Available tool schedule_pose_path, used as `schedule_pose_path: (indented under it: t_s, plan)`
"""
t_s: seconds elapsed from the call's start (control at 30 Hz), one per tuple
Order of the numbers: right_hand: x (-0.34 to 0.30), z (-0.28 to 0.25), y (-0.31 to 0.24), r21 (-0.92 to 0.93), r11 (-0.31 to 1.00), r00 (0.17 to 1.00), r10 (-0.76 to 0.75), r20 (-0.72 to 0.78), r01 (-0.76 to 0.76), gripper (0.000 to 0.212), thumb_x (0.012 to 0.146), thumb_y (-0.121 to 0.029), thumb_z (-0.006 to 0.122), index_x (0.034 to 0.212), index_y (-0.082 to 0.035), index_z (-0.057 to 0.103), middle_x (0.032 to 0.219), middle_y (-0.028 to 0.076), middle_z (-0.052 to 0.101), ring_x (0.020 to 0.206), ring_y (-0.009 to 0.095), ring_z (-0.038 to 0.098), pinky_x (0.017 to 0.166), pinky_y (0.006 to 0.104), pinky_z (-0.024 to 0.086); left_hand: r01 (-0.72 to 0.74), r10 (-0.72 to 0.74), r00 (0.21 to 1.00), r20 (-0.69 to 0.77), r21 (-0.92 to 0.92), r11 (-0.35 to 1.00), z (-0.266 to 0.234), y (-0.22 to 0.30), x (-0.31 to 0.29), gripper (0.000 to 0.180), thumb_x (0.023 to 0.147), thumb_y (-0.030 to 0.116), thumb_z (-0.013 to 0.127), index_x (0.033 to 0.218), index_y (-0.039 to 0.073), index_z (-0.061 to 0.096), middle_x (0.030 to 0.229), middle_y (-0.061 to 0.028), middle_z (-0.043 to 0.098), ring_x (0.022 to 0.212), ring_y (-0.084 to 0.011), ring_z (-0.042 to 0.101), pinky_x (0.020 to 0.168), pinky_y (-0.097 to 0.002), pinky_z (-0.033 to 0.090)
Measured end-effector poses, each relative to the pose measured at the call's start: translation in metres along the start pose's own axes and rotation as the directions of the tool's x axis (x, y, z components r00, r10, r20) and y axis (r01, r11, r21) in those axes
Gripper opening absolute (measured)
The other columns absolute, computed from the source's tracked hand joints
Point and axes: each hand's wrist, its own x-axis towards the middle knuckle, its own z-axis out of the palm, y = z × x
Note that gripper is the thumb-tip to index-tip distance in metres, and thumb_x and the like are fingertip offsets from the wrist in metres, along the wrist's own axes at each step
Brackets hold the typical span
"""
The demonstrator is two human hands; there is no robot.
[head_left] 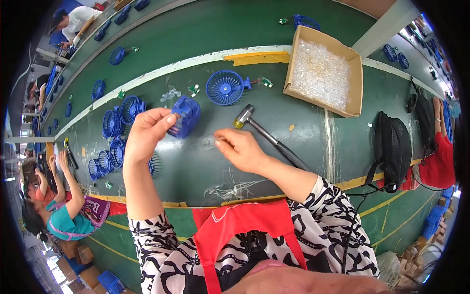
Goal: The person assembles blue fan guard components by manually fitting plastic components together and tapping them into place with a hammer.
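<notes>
My left hand (149, 130) grips a blue plastic fan housing (186, 116) between thumb and fingers, tilted above the green bench. To its right, my right hand (240, 149) is closed in a pinch; anything between its fingertips is too small to make out. Just beyond that hand lies a hammer (267, 133) with a yellow-tipped head and a black grip. Another blue fan housing (225, 88) rests farther back, wired to a small green circuit board (266, 82). Several more blue fan housings (111, 123) stand on the bench to the left of my left hand.
An open cardboard box (289, 90) of small clear pieces sits at the back right. Black bags (393, 147) lie on the bench's right. Behind a pale rail, a green belt (196, 34) carries more blue housings. Other people (73, 215) work at the far left and right.
</notes>
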Motion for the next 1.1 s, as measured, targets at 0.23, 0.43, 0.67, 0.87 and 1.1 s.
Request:
schedule_pose_path:
  t_s: [0.23, 0.43, 0.67, 0.87, 1.1]
  plan:
    - [0.002, 0.002, 0.003, -0.094, 0.982, 0.986, -0.165, 0.020, 0.166, 0.015, 0.089, -0.006, 0.059, 0.100, 0.003, 0.060, 0.087, 0.018, 0.063, 0.079, 0.035, 0.063, 0.069, 0.0395, 0.050, -0.161, 0.301, 0.944, -0.132, 0.612, 0.774, 0.004, 0.016, 0.094, 0.020, 0.089, 0.017, 0.067, 0.096, -0.001, 0.070, 0.072, -0.0049, 0.065, 0.067, -0.0097, 0.055, 0.063, -0.0265, 0.045]
    - [0.003, 0.001, 0.001, -0.042, 0.985, 0.986, -0.167, 0.005, 0.167, 0.015, 0.087, -0.005, 0.058, 0.098, 0.005, 0.059, 0.087, 0.021, 0.063, 0.083, 0.039, 0.062, 0.073, 0.0443, 0.050, -0.280, 0.454, 0.866, -0.211, 0.547, 0.789, 0.066, 0.009, 0.101, 0.021, 0.085, 0.019, 0.070, 0.096, 0.000, 0.071, 0.077, -0.0124, 0.069, 0.068, -0.0183, 0.065, 0.066, -0.0299, 0.051]
    - [0.004, 0.000, -0.005, 0.005, 0.989, 0.989, -0.148, 0.021, 0.148, 0.015, 0.084, -0.001, 0.056, 0.099, 0.004, 0.059, 0.089, 0.023, 0.063, 0.085, 0.041, 0.061, 0.073, 0.0456, 0.049, -0.294, 0.461, 0.885, 0.057, 0.836, 0.463, 0.136, -0.004, 0.077, 0.023, 0.077, 0.027, 0.072, 0.077, 0.004, 0.066, 0.077, -0.0127, 0.066, 0.077, -0.0333, 0.065, 0.065, -0.0444, 0.051]
    - [0.004, 0.004, 0.002, 0.006, 0.989, 0.989, -0.148, 0.016, 0.148, 0.016, 0.084, -0.001, 0.055, 0.097, 0.005, 0.060, 0.090, 0.023, 0.064, 0.088, 0.041, 0.062, 0.075, 0.0453, 0.050, -0.394, 0.619, 0.779, -0.100, 0.690, 0.608, 0.119, -0.014, 0.066, 0.014, 0.079, 0.013, 0.070, 0.088, 0.002, 0.070, 0.082, -0.0129, 0.067, 0.082, -0.0327, 0.063, 0.072, -0.0392, 0.050]
    - [0.009, -0.005, -0.003, 0.421, 0.858, 0.950, 0.310, 0.029, -0.293, 0.018, 0.099, -0.013, 0.049, 0.107, -0.003, 0.062, 0.079, 0.003, 0.063, 0.053, 0.008, 0.055, 0.047, 0.0226, 0.045, -0.458, 0.551, 0.824, -0.135, 0.416, 0.786, 0.083, -0.026, -0.015, 0.021, 0.078, -0.008, 0.066, 0.098, -0.002, 0.066, 0.092, -0.0123, 0.067, 0.080, -0.0220, 0.063, 0.073, -0.0296, 0.050]
